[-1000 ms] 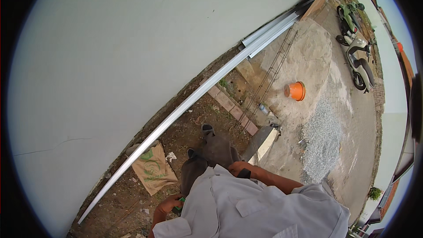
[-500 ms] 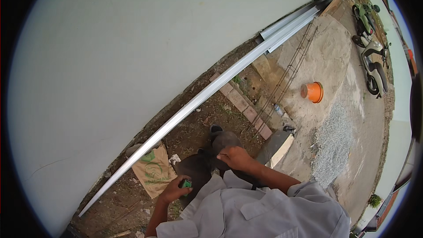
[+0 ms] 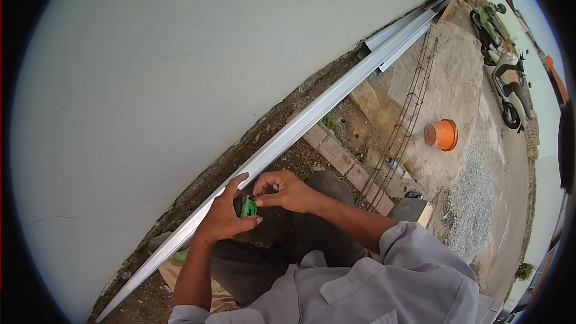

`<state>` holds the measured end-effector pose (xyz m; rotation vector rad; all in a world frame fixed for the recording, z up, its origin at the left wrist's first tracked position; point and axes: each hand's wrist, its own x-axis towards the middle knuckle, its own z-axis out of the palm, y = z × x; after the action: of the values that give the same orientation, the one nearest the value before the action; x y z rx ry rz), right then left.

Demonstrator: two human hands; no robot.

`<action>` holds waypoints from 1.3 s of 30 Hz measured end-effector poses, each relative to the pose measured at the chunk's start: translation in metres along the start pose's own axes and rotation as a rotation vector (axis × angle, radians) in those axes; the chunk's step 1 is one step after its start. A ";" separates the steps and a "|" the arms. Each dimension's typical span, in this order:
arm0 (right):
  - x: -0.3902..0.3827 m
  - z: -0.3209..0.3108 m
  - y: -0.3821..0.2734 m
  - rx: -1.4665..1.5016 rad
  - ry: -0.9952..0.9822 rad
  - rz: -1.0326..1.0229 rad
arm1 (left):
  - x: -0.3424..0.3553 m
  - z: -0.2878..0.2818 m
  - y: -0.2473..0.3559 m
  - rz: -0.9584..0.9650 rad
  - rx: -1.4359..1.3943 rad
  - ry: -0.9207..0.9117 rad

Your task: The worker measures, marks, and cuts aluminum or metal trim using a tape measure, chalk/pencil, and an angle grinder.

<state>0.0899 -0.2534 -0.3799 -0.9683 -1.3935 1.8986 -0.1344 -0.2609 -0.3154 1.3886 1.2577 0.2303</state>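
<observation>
My left hand (image 3: 223, 219) is curled around a small green-and-black tape measure (image 3: 249, 207), thumb below it and fingers above. Right beside it, my right hand (image 3: 287, 192) is closed in a pinch at the tape measure's edge. A small bluish bit shows between its fingers; what it grips is too small to make out. Just beyond both hands runs a long silvery metal profile (image 3: 312, 114), lying slantwise along the foot of the wall. My left fingertips overlap its near edge in the picture; whether they touch it I cannot tell.
A pale wall (image 3: 150, 72) rises beyond the profile. To the right are a row of bricks (image 3: 336, 155), a wire rebar cage (image 3: 414, 99), an orange bucket (image 3: 445, 135) and a gravel heap (image 3: 474, 210). Scooters (image 3: 510, 93) stand farther off. A sack (image 3: 198, 285) lies at lower left.
Both hands have moved up and forward toward the metal profile. My right hand, apart before, has come against the tape measure in my left. The sack is now mostly covered by my left arm and leg.
</observation>
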 end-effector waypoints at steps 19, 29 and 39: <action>0.033 -0.164 0.041 0.355 0.831 -0.076 | 0.054 -0.024 -0.126 -0.278 0.119 0.080; 0.028 -0.284 0.017 0.432 1.125 -0.104 | 0.016 -0.056 -0.176 -0.282 0.298 0.016; 0.028 -0.157 0.051 0.398 0.850 -0.006 | 0.043 -0.015 -0.119 -0.124 0.194 -0.139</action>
<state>0.2015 -0.1618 -0.4639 -1.3230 -0.4993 1.3897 -0.1913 -0.2521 -0.4289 1.4583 1.2698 -0.0742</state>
